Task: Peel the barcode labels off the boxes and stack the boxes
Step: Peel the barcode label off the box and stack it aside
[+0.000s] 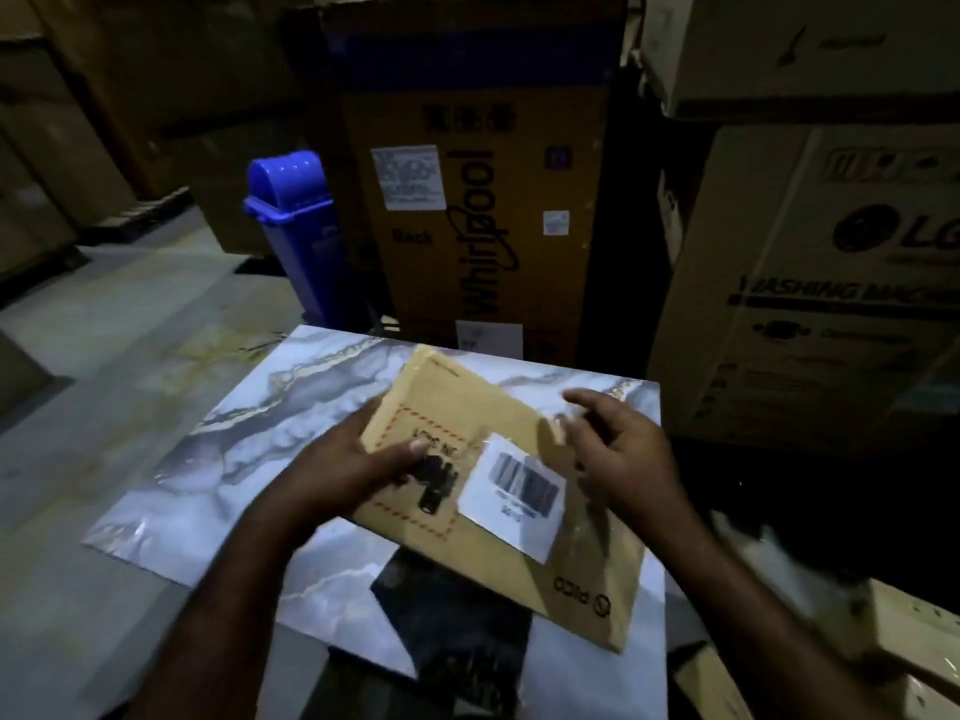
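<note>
Dim, motion-blurred; print on the barcode label (511, 495) is unreadable. One flat brown box (519, 423) visible, held tilted over the marble-pattern desk (218, 459). One label on its top face, between both hands. Left hand (353, 470) grips the box's left edge, thumb on top. Right hand (618, 449) just right of the label, fingers loosely spread; contact with the box unclear.

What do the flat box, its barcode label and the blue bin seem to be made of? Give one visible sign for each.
Box: matte brown cardboard, going by its printed tan face and thin folded edge.
Barcode label: white paper, seemingly under clear glossy film that catches the light.
Bin: probably moulded plastic, smooth and shiny blue with highlights on its domed lid.
</note>
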A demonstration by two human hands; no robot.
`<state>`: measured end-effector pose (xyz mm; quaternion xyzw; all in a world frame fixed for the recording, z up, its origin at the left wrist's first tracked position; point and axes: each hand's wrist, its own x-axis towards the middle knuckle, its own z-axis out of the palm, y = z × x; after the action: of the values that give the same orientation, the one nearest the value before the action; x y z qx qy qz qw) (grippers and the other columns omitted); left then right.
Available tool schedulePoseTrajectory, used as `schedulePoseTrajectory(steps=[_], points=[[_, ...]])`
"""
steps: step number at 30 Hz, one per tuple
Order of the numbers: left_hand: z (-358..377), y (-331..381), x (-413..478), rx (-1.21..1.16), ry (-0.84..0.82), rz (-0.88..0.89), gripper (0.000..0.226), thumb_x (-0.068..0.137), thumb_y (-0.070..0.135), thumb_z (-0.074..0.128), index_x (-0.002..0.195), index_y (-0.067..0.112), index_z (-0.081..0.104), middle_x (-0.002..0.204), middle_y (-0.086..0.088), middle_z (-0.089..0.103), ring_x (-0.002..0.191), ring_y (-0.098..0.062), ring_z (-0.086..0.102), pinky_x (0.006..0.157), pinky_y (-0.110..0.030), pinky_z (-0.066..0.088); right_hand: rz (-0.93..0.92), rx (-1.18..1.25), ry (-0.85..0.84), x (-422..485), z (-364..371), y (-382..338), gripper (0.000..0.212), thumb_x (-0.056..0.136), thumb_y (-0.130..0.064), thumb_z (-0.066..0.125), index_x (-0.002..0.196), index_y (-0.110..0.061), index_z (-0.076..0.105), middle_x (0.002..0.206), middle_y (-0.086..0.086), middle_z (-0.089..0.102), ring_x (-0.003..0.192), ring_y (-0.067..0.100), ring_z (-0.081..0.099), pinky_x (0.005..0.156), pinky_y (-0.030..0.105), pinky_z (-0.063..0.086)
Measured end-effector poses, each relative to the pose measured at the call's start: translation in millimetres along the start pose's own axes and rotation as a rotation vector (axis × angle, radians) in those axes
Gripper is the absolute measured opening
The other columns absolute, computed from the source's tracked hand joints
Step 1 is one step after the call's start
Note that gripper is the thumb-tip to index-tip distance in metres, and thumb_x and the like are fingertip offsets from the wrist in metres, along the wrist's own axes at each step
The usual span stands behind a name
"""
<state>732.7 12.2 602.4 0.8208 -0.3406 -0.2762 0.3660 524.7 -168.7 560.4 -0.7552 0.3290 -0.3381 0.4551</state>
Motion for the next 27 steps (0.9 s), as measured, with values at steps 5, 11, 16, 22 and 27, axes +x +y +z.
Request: schedulePoseTrajectory(steps=[5,11,16,22,27], points=[[-25.7,-30.1,43.5,-0.072,0.078,-0.217,0.016,0.084,0.048,0.069,0.09,0.034,0.065,0.088,0.012,0.072,0.09,-0.014,0.068,0.076,-0.031,0.053,0.384,-0.228,-0.062,13.6,-10.7,90.7,0.064,0.083,-0.048,0.067,0.134,-0.012,0.053,0.131,0.014,0.056,0.116,0.03,0.057,0.094,0.044,0.05],[-2.8,-81.1,57.7,-0.241,0.094,-0.291,0.082,0.048,0.083,0.071,0.107,0.025,0.068,0.098,-0.001,0.077,0.089,-0.023,0.074,0.083,-0.042,0.054,0.668,0.304,-0.337,22.6,23.1,97.6,0.045,0.087,-0.063,0.046,0.127,-0.043,0.054,0.12,-0.01,0.067,0.106,0.018,0.066,0.088,0.052,0.055],[-5.9,-79.6,61.1,-0.141,0.097,-0.292,0.081,0.056,0.082,0.069,0.119,0.031,0.061,0.113,0.006,0.073,0.1,-0.015,0.071,0.097,-0.048,0.051,0.546,0.147,-0.3,38.3,16.9,88.6,0.038,0.084,-0.043,0.054,0.122,-0.046,0.054,0.117,-0.005,0.067,0.105,0.021,0.065,0.092,0.053,0.053],[5.5,-70.5,78.8,0.398,0.404,0.174,0.057,0.089,0.047,0.054,0.134,0.013,0.056,0.141,-0.004,0.054,0.131,-0.022,0.048,0.107,-0.026,0.034,-0.048,-0.438,-0.047,47.7,41.3,42.6,0.061,0.086,-0.039,0.056,0.141,-0.016,0.045,0.147,0.007,0.041,0.136,0.025,0.039,0.11,0.04,0.038],[8.3,-72.7,107.1,0.53,0.222,0.365,0.051,0.088,0.051,0.057,0.125,0.016,0.061,0.135,0.0,0.053,0.126,-0.019,0.042,0.108,-0.037,0.038,-0.017,-0.598,-0.148,55.6,98.0,25.4,0.061,0.087,-0.054,0.041,0.135,-0.018,0.053,0.15,0.002,0.039,0.141,0.02,0.029,0.114,0.041,0.033]])
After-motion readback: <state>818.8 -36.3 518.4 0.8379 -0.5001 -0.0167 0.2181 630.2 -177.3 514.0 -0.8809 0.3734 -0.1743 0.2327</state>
